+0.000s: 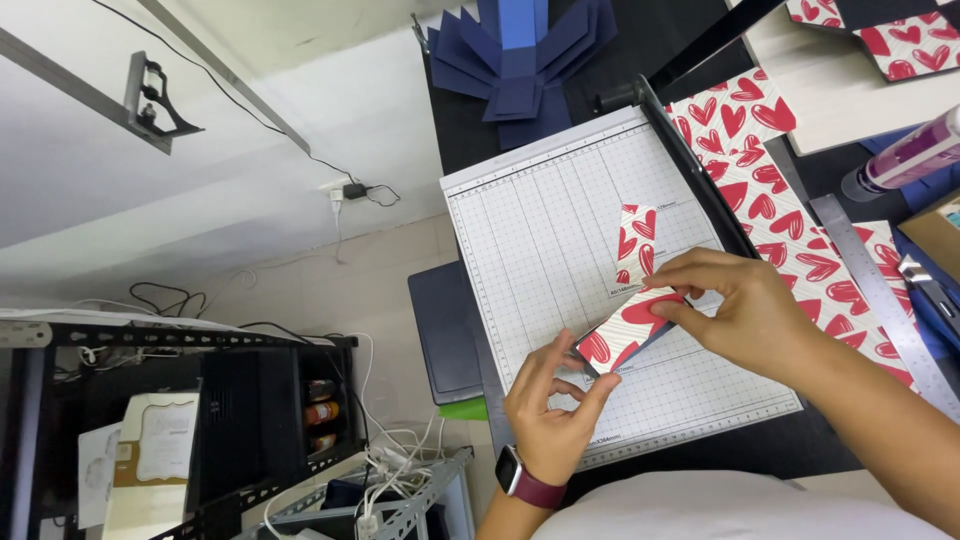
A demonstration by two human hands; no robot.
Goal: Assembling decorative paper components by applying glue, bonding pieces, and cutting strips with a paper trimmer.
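Both hands hold a small card piece (625,330) covered in white paper with red hearts, over a white gridded paper cutter (560,230). My left hand (550,400), wearing a watch with a dark red band, pinches its lower left end. My right hand (735,305) grips its upper right end between thumb and fingers. A narrow strip of the same heart paper (636,243) lies on the cutter base just above the held piece. The cutter's black blade arm (690,160) runs along the right edge.
More heart-patterned paper sheets (790,220) lie right of the cutter. A folded navy paper shape (525,55) sits at the top. A metal ruler (880,290) and a glue tube (905,155) lie far right. Left of the table, a black shelf (200,420) and cables stand on the floor.
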